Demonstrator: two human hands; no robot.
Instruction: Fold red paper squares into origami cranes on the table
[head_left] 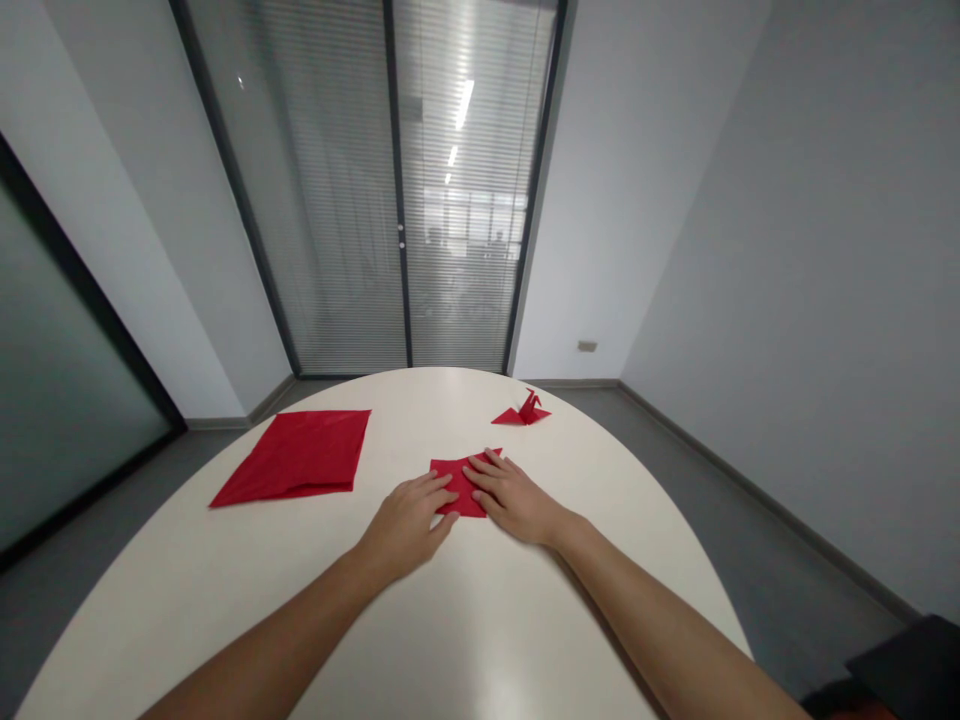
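Observation:
A small sheet of red paper (466,500) lies flat on the table in front of me, with creases or folds that I cannot make out clearly. My left hand (412,515) rests at its left edge, fingers stretched over the paper and thumb near the lower edge. Across the paper's right part lies my right hand (517,497), its fingers spread and pressed down flat. Both hands cover portions of the sheet. Beyond my right hand stands a red origami crane (526,410) with its wings spread.
The round white table (480,600) fills the lower view. On its left side lies a large red folded sheet or flat bag (311,455). A glass partition with blinds (465,300) rises behind the table, and a dark chair part (911,665) shows at lower right.

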